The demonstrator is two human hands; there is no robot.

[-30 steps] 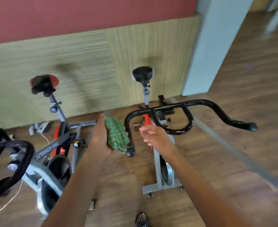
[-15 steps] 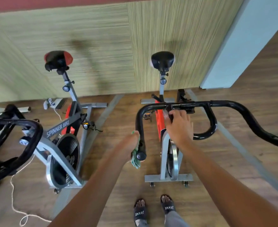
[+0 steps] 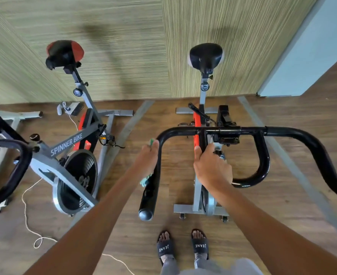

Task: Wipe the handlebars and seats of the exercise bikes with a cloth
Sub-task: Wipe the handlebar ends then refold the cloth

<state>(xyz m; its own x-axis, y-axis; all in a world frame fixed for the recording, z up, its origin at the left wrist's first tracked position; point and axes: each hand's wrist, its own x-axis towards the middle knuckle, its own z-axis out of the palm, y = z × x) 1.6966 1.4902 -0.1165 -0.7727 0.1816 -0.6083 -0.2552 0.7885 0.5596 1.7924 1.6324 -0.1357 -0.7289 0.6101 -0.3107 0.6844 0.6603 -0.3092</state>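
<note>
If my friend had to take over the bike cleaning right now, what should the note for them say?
Left hand: grips the green cloth, pressed round the left arm of the near bike's black handlebar.
Right hand: grips the inner loop of the same bar.
Done: this left arm is being wiped; nothing shows what else is clean.
Left: the rest of this bar, the black seat, then the Spinner Bike's handlebar and red-and-black seat.
</note>
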